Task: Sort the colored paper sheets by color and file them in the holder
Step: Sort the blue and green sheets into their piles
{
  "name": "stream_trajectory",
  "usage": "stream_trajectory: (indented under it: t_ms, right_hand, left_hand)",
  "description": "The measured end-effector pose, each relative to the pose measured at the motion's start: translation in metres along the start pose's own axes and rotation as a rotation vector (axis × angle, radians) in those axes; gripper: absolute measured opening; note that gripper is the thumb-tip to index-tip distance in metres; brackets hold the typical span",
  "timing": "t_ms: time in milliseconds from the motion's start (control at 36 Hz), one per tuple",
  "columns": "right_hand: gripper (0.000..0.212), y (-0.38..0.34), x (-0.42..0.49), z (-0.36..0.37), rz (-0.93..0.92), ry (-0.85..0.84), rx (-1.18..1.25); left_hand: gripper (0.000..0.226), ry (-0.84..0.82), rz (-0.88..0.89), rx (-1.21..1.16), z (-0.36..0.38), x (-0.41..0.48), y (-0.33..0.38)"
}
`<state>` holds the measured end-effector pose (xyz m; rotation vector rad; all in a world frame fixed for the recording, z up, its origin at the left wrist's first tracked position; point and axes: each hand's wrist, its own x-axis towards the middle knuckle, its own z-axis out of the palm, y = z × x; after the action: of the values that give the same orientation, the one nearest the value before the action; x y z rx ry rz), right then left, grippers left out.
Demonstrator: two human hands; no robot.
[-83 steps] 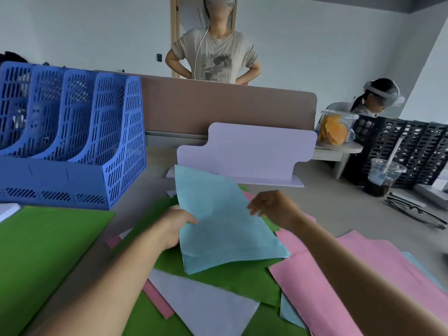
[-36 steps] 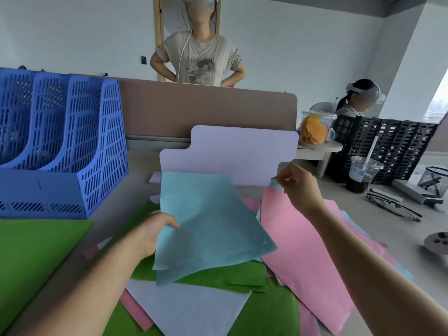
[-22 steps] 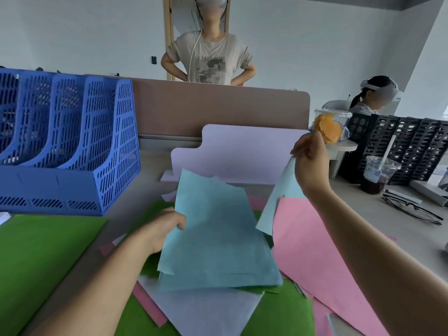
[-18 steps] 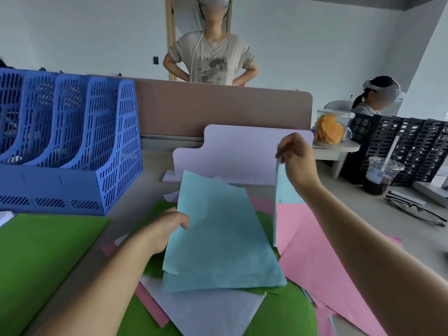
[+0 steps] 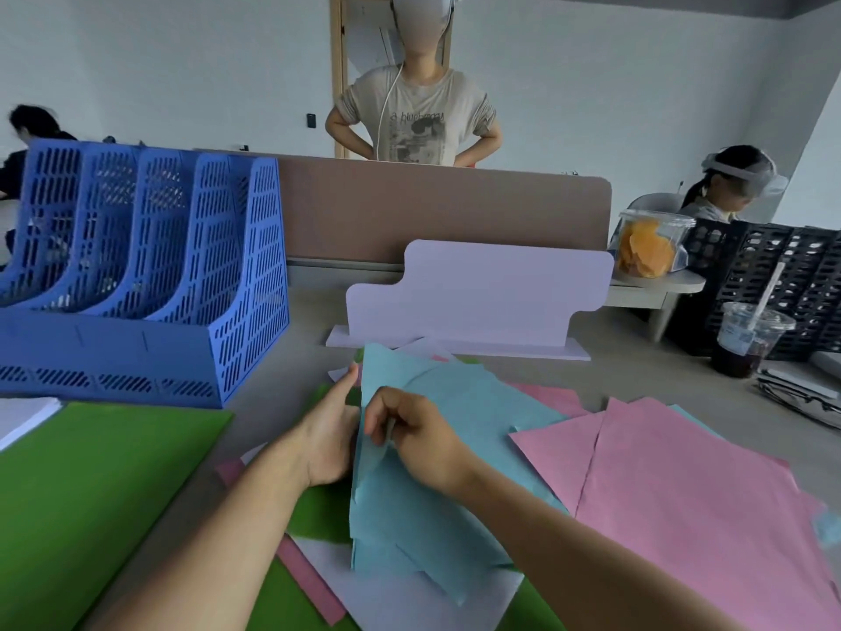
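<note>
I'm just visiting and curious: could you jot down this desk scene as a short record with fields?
left hand: grips the light blue sheets at their left edge
right hand: pinches the same sheets
blue file holder: far left, no coloured paper visible in it
green sheet: flat, near left
pink sheets: spread on the right

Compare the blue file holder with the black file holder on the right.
The blue file holder stands at the left, near the hands, fully in view with several upright slots; the black file holder sits at the far right, farther off, partly cut by the picture's edge. A drink cup stands in front of the black one; nothing blocks the blue one. Both are perforated plastic.
</note>
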<state>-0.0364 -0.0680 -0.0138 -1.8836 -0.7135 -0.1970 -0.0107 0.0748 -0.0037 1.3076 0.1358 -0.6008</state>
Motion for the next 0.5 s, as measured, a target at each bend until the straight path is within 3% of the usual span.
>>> stream_trajectory:
  t_ms: [56, 167, 250, 306, 389, 500]
  right_hand:
    - [0.043, -0.005, -0.003, 0.0, 0.03, -0.07, 0.084]
    - [0.035, -0.012, -0.01, -0.002, 0.057, -0.166, 0.17]
    - [0.044, -0.016, -0.011, -0.011, 0.121, -0.127, 0.288]
    - [0.05, -0.013, -0.008, -0.024, 0.198, -0.034, 0.327]
    - [0.046, 0.002, 0.0, -0.054, 0.196, 0.154, 0.134]
    - [0.044, 0.039, 0.0, -0.11, 0.313, 0.212, -0.251]
  left_hand:
    - [0.097, -0.027, -0.027, 0.0, -0.003, 0.001, 0.001]
    - [0.087, -0.013, -0.075, 0.025, -0.005, 0.005, 0.002]
    - [0.027, 0.031, -0.007, 0.193, 0.001, 0.007, 0.0]
    - [0.016, 0.098, 0.024, 0.344, 0.006, 0.003, -0.001]
    - [0.019, 0.162, 0.096, 0.437, 0.01, 0.002, -0.003]
    - [0.012, 0.251, 0.127, 0.461, 0.012, 0.004, -0.004]
